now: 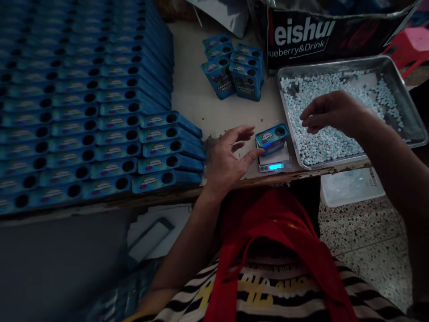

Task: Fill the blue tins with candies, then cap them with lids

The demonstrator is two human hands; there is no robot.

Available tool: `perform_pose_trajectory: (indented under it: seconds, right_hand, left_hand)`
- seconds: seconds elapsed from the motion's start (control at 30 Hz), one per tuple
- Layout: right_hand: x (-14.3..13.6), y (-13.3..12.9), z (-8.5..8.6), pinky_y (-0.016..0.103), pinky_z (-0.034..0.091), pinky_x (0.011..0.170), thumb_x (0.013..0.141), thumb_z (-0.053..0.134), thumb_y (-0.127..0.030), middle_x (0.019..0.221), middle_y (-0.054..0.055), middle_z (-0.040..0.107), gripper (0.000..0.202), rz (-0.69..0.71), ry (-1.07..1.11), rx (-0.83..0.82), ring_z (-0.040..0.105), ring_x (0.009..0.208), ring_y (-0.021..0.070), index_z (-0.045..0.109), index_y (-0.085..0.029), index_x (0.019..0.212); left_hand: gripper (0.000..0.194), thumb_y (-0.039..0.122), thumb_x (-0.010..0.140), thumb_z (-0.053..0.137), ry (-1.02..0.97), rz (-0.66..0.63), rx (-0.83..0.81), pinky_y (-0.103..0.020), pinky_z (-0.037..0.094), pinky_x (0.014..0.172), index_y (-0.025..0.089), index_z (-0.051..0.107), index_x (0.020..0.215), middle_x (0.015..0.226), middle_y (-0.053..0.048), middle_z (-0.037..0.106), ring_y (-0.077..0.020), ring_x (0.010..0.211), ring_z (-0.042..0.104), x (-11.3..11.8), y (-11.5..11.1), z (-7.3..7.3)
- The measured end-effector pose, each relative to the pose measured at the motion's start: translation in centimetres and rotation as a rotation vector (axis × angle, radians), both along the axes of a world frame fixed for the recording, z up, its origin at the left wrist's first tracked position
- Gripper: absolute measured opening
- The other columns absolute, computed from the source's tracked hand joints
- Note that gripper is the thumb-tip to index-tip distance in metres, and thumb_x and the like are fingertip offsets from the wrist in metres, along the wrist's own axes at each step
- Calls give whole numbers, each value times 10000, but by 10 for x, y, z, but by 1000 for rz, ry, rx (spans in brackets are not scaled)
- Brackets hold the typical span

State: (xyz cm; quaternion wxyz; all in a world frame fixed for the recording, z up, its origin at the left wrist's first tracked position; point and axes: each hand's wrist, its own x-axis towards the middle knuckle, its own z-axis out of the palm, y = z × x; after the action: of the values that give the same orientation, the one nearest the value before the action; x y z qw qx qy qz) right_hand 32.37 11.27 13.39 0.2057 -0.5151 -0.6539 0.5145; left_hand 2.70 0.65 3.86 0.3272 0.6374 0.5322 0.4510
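Observation:
A blue candy box (272, 137) with a round dark opening on its top end rests on a small digital scale (275, 162) with a lit display. My left hand (234, 154) is just left of the box, fingers spread and curved, with the thumb tip at the box's lower left edge. Over the metal tray (338, 164) hangs my right hand (335, 114), its fingers bent and drawn together. Whatever may be between those fingertips is hidden. Small white and pale blue candies (318, 145) cover much of the tray's bottom.
Stacked rows of blue boxes (114, 129) fill the table's left side. Several more boxes (246, 82) stand behind the scale. A black carton (301, 40) sits behind the tray. Below the table's front edge, a clear plastic container (351, 190) shows, and a red stool (410, 47) stands at right.

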Motion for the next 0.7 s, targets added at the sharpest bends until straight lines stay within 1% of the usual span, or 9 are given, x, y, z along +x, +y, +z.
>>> perform_pose_trajectory:
  seconds: [0.1, 0.23, 0.33, 0.4, 0.47, 0.5, 0.57, 0.63, 0.7]
  right_hand:
    - [-29, -1, 18, 270, 627, 705, 840, 901, -161, 710, -2, 771, 92, 154, -177, 138, 750, 703, 161, 848, -187, 911]
    - [-66, -11, 40, 312, 605, 868, 854, 826, -54, 787, -3, 791, 189, 353, -570, 447, 788, 885, 212, 888, -204, 951]
    - [-90, -23, 53, 378, 597, 951, 877, 730, 53, 921, 43, 841, 338, 461, -845, 495, 804, 972, 267, 909, -188, 1032]
    - [-98, -29, 56, 404, 599, 982, 893, 708, 77, 1055, 85, 865, 418, 491, -949, 485, 809, 1033, 298, 903, -176, 1163]
    - [-99, -30, 55, 411, 604, 1002, 891, 745, 58, 1140, 100, 868, 469, 467, -936, 487, 810, 1077, 312, 881, -191, 1265]
    - [-97, -29, 53, 408, 606, 1003, 878, 779, 39, 1130, 90, 870, 474, 427, -890, 488, 810, 1076, 310, 880, -210, 1268]
    - [-85, -24, 46, 393, 613, 974, 848, 848, -21, 1036, 47, 869, 427, 329, -728, 467, 811, 1031, 290, 892, -253, 1203]
    - [-64, -13, 38, 374, 623, 893, 821, 902, -94, 932, 13, 849, 341, 211, -539, 408, 802, 941, 261, 895, -271, 1112]
    - [-35, -2, 26, 373, 620, 820, 809, 935, -169, 880, 13, 828, 280, 70, -422, 354, 779, 854, 242, 885, -248, 1074]
  left_hand:
    - [571, 512, 921, 852, 29, 0, 2, -463, 646, 1086, 267, 695, 1412, 1398, -94, 739, -272, 1261, 750, 0, 0, -1]
    - [551, 434, 905, 870, 13, 27, 4, -453, 650, 1070, 274, 703, 1406, 1400, -88, 716, -264, 1239, 752, -8, -2, -2]
    - [547, 383, 889, 887, 22, 40, -12, -445, 654, 1055, 274, 708, 1395, 1396, -88, 706, -259, 1221, 756, -15, -2, -2]
    - [542, 367, 882, 893, 31, 42, -17, -439, 657, 1046, 272, 712, 1384, 1396, -87, 702, -254, 1205, 758, -18, -2, -2]
    - [540, 362, 877, 895, 32, 41, -25, -440, 657, 1046, 273, 716, 1379, 1398, -87, 700, -253, 1198, 758, -20, -1, -1]
    - [538, 363, 877, 894, 30, 40, -30, -443, 656, 1048, 272, 718, 1378, 1398, -88, 702, -254, 1197, 757, -21, -1, -1]
    - [535, 369, 879, 889, 22, 32, -38, -451, 654, 1056, 272, 722, 1378, 1391, -88, 709, -255, 1194, 757, -23, 0, 0]
    - [533, 383, 881, 886, 17, 26, -41, -457, 652, 1064, 270, 724, 1377, 1379, -86, 720, -256, 1185, 760, -27, -1, 0]
    - [530, 405, 883, 888, 12, 24, -40, -455, 651, 1073, 268, 729, 1370, 1364, -86, 735, -254, 1172, 765, -31, -1, 0]
